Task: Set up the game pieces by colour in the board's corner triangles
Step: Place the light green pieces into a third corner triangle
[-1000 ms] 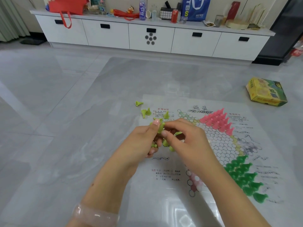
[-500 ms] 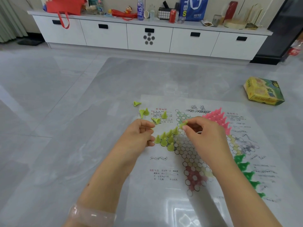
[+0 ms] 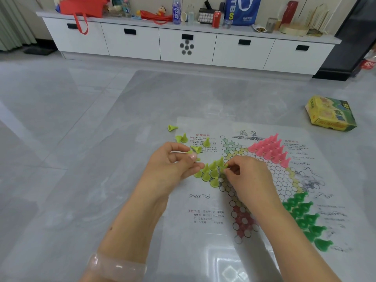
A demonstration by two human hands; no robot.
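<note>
A paper game board lies flat on the grey floor. Pink pieces fill its far right triangle and dark green pieces fill its near right triangle. Several lime pieces stand in the left triangle. My right hand pinches one lime piece at the edge of that group. My left hand hovers just left of the group with its fingers curled; a bit of lime shows at its fingertips. Loose lime pieces lie beyond the left hand, some tipped over.
A yellow and green game box lies on the floor at the far right. A long white cabinet with bags, bottles and cans on top runs along the back wall. My left wrist wears a pale bangle.
My right hand came down and left from the board's middle to the edge of the lime group with a piece. My left hand stayed beside the group.
</note>
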